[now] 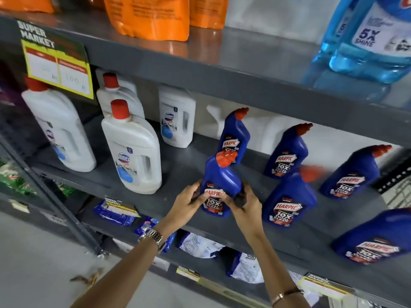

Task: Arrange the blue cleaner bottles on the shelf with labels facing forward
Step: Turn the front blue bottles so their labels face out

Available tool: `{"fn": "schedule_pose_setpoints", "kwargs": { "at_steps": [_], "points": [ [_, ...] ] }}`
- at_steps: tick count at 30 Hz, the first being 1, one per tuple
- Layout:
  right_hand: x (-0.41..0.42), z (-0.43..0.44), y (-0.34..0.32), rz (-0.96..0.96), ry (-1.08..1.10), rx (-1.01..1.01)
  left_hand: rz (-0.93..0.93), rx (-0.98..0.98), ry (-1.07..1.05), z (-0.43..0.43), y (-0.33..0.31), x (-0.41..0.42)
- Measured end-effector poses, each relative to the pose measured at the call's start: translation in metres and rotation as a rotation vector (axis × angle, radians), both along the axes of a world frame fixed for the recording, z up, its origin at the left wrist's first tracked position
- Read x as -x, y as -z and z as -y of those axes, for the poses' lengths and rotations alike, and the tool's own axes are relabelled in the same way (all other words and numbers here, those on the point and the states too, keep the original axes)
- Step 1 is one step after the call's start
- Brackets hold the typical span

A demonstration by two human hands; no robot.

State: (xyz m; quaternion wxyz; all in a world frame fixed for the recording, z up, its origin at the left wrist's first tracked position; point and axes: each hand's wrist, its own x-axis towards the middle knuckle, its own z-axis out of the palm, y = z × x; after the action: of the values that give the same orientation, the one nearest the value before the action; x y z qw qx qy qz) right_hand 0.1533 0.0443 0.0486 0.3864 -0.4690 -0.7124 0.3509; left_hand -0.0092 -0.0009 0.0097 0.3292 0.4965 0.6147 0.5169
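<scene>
Several blue cleaner bottles with red caps stand on the grey middle shelf (178,174). The front-left blue bottle (220,174) stands upright near the shelf's front edge, label toward me. My left hand (189,203) grips its left side and my right hand (246,205) grips its right side. Directly behind it stands another blue bottle (234,134). To the right are one (287,152) at the back, one (289,201) in front, then one (351,174) and a near one (375,236) at the frame's right edge. Their labels face forward.
White cleaner bottles with red caps (133,150) fill the shelf's left half. Orange pouches (149,16) and a clear blue bottle (373,36) sit on the shelf above. A yellow price tag (57,70) hangs at the upper left. Blue and white packets (200,245) lie on the shelf below.
</scene>
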Motion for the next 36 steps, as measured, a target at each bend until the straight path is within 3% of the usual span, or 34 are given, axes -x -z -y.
{"fn": "schedule_pose_setpoints", "kwargs": {
  "at_steps": [19,24,27,30,32,36],
  "points": [
    [-0.001,0.001,0.005,-0.038,-0.046,0.079,0.042,0.055,-0.013,0.007,0.004,0.000],
    [-0.003,0.011,0.004,-0.136,-0.056,0.135,0.202,-0.071,-0.203,0.021,-0.003,-0.020],
    [-0.023,0.036,0.002,-0.274,0.127,0.073,0.276,-0.229,-0.398,0.047,0.009,-0.053],
    [-0.065,0.056,0.000,-0.395,0.476,-0.110,0.313,-0.224,-0.253,0.065,0.007,-0.103],
    [-0.093,0.042,0.006,-0.370,0.602,-0.106,0.288,-0.189,-0.093,0.055,-0.001,-0.130],
    [-0.135,-0.005,0.011,-0.153,0.328,0.095,0.398,-0.133,-0.046,-0.002,-0.022,-0.162]
  ]
}}
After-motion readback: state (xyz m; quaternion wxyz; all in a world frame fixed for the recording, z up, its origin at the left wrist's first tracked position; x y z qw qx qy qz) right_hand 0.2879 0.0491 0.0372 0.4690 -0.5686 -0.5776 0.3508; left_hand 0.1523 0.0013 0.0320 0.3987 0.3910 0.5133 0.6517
